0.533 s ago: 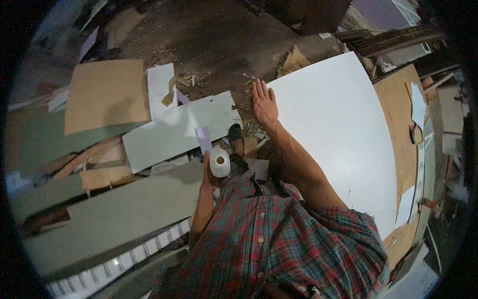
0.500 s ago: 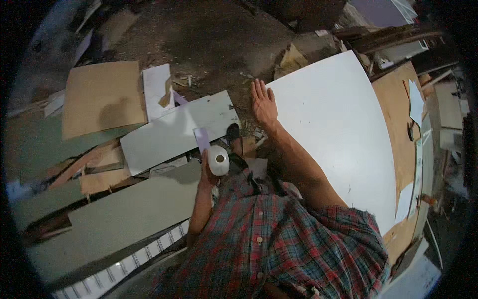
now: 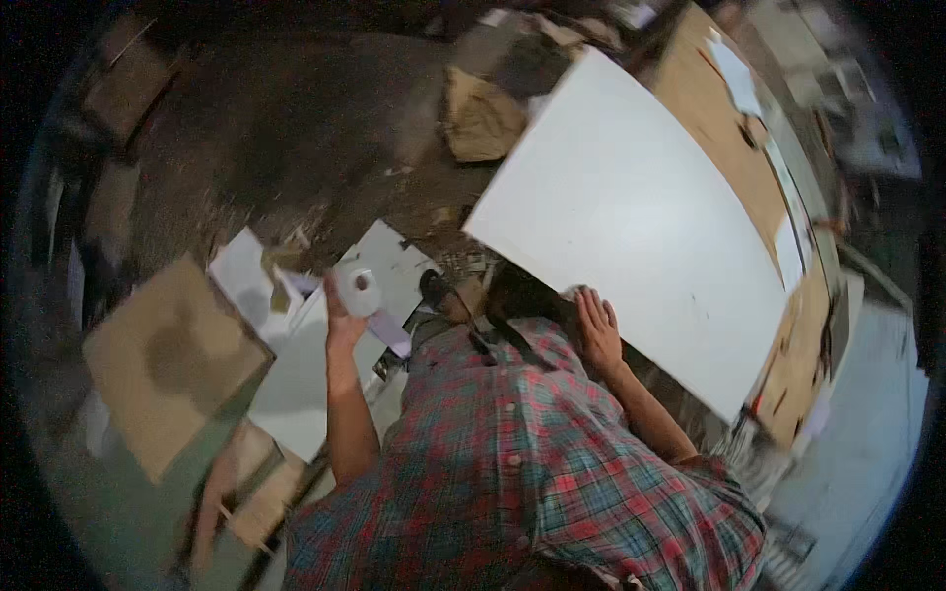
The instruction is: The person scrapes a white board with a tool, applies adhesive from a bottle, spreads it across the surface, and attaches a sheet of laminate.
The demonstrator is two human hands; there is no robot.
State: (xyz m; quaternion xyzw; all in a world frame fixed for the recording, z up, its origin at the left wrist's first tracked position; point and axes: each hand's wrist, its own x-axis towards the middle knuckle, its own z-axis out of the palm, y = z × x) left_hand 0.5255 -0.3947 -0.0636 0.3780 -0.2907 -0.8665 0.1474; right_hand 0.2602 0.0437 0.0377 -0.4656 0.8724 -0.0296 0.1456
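My left hand [image 3: 345, 320] is closed around a white rounded container [image 3: 357, 284], seemingly a plastic bottle, its round dark opening facing up. Just below it shows a lilac strip [image 3: 390, 333], apparently lying on the debris; I cannot tell if it touches the bottle. My right hand [image 3: 598, 333] lies with fingers stretched out at the near left edge of a large white board [image 3: 631, 217]. By its fingertips is a small pale patch [image 3: 574, 293], too blurred to name. The board rests tilted on the right side.
Under the white board lies a tan wooden sheet [image 3: 714, 133]. Leftward are a brown square panel [image 3: 172, 364], a pale grey panel [image 3: 291, 409] and broken wood pieces [image 3: 266, 502]. A crumpled brown sheet [image 3: 481, 116] sits on the dark floor [image 3: 315, 128] ahead.
My right hand has come back from the board's far left corner toward me along its edge. My left hand has moved left and forward with the bottle. The view has turned.
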